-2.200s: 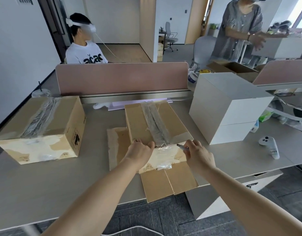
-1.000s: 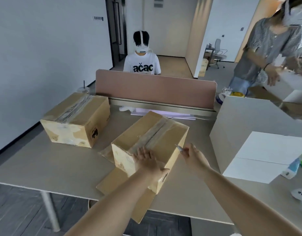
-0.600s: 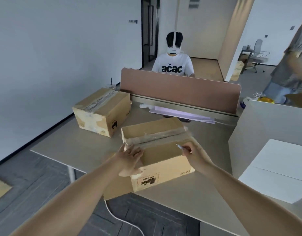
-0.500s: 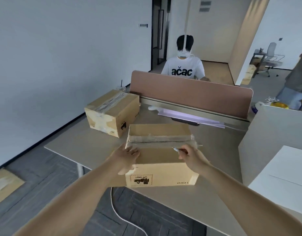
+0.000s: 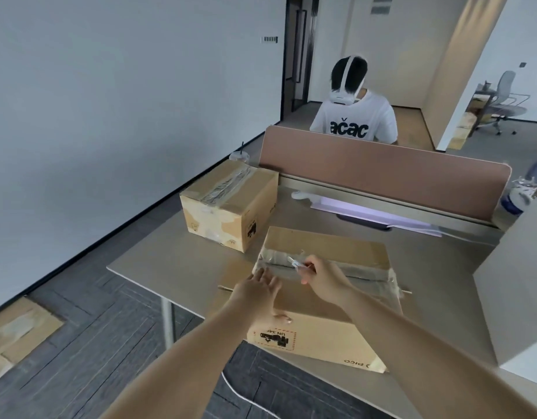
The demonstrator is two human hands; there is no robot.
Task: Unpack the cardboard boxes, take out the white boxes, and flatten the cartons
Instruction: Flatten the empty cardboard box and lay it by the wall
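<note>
White box (image 5: 515, 282) just right of carton (image 5: 315, 343)

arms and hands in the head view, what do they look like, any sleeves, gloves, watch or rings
The left forearm and right forearm are bare right to the frame edge, with no sleeve in view. The left hand and right hand wear no gloves, and no watch, bracelet or ring shows on either.

Frame's right edge chops the white box (image 5: 516, 297); the tool (image 5: 295, 263) in the right hand (image 5: 324, 279) is too small and blurred to name.
</note>
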